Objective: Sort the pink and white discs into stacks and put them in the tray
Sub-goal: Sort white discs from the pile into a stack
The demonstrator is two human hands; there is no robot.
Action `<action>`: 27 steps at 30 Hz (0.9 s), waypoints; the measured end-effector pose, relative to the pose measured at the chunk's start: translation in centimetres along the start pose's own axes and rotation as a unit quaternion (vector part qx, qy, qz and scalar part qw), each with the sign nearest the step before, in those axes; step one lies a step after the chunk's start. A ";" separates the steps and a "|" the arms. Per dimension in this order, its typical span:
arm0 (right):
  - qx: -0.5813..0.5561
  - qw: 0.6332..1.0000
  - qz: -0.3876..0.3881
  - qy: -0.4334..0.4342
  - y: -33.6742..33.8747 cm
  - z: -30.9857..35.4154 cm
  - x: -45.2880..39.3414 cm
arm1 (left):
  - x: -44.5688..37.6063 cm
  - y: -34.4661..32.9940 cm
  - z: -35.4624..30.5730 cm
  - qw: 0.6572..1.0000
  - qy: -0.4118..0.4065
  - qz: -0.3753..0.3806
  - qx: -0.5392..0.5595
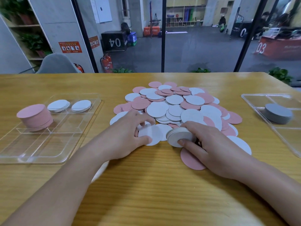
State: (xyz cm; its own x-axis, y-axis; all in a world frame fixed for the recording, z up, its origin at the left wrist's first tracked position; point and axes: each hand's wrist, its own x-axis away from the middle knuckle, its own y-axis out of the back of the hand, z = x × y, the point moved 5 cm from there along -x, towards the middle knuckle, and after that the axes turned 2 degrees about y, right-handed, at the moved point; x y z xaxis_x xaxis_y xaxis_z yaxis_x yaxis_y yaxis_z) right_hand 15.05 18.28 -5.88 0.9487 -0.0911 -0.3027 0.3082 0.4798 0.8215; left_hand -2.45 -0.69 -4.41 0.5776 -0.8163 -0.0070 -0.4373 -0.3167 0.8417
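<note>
A loose heap of pink and white discs (175, 105) covers the middle of the wooden table. My right hand (210, 144) grips a small stack of white discs (178, 136) at the heap's near edge. Just to its left, my left hand (130, 132) pinches a single white disc (150, 133) lying flat on the table. The clear tray (68, 141) on the left holds a tall pink stack (35, 117) and two low white stacks (59, 105) in its far compartments. A lone pink disc (190, 159) lies partly under my right hand.
A second clear tray (254, 101) at the right edge holds a stack of grey discs (277, 113). Behind the table's far edge stands a glass wall. A grey chair back (57, 63) shows at the far left.
</note>
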 end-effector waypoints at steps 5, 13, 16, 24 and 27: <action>-0.003 1.000 0.001 0.000 0.0 0.1 -0.1 | -0.2 0.6 -0.3 0.996 -0.005 -0.065 0.065; -0.007 1.000 0.005 -0.003 0.0 0.0 0.0 | -0.5 1.8 0.0 0.963 -0.028 -0.137 0.229; -0.008 1.000 0.006 -0.002 0.0 -0.1 0.0 | -0.4 1.6 -0.1 0.967 -0.027 -0.111 0.226; -0.009 1.000 0.005 0.003 0.0 -0.2 0.0 | -0.5 1.4 0.0 0.966 -0.020 -0.116 0.231; -0.006 1.000 0.006 0.002 -0.1 -0.1 -0.1 | -0.5 1.4 -0.3 0.965 -0.022 -0.122 0.230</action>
State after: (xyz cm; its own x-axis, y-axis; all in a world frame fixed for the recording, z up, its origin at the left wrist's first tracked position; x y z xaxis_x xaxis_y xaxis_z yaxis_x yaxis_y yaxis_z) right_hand 14.97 18.39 -5.98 0.9523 -0.0812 -0.2943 0.2951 0.4922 0.8189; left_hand -3.12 -0.61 -3.12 0.6770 -0.7064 -0.2067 -0.5572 -0.6754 0.4831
